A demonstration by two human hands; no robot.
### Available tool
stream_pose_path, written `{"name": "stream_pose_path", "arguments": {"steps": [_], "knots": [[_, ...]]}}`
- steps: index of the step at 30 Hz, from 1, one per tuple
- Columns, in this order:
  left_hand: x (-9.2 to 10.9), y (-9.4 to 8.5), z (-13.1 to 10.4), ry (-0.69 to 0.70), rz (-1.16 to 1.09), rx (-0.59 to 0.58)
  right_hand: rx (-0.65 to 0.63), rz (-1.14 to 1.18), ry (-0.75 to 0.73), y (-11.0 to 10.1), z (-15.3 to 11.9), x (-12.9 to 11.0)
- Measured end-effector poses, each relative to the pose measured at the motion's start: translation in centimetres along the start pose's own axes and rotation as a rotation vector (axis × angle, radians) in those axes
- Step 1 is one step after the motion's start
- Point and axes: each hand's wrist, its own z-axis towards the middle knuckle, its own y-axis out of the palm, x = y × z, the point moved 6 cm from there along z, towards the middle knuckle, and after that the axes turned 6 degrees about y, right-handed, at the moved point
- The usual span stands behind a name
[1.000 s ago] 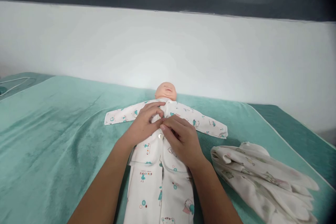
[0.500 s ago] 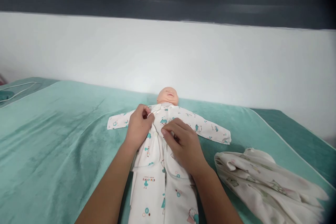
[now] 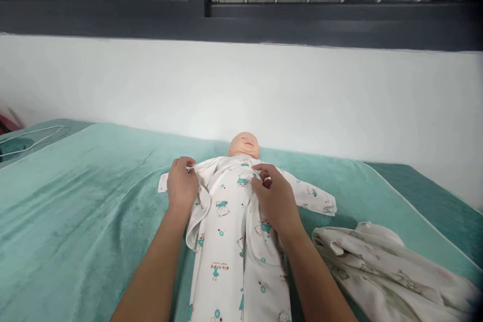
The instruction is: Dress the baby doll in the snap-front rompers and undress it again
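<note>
A baby doll (image 3: 244, 145) lies on its back, head toward the wall, in a white printed garment (image 3: 226, 221) with its sleeves spread. My left hand (image 3: 183, 183) pinches the edge of the garment's left front flap, which is pulled outward and folded back beside the chest. My right hand (image 3: 272, 193) has thumb and fingers closed on the garment's edge at the right side of the chest. Printed fabric of the front shows between my two hands. The garment's lower part runs down between my forearms.
A crumpled white printed cloth (image 3: 392, 266) lies at the right on the green bed cover (image 3: 94, 201). Behind the bed is a white wall (image 3: 241, 85) under a dark window frame (image 3: 113, 20). A white cord (image 3: 33, 147) lies at the far left.
My left hand has moved left, drawing the front flap open. My right hand has shifted a little up and right. More of the printed chest fabric shows, and the camera view has tilted slightly up.
</note>
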Motion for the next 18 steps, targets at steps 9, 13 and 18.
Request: {"name": "stream_pose_path", "arguments": {"steps": [9, 13, 18], "knots": [[2.5, 2.2, -0.1, 0.313, -0.114, -0.173, 0.495, 0.024, 0.25, -6.8, 2.1, 8.4], [2.7, 4.0, 0.2, 0.413, -0.055, -0.317, 0.214, -0.181, -0.021, -3.6, 2.7, 6.6], [2.3, 5.0, 0.8, 0.398, 0.086, -0.352, 0.104, -0.474, -0.132, -1.3, 3.4, 5.4]]}}
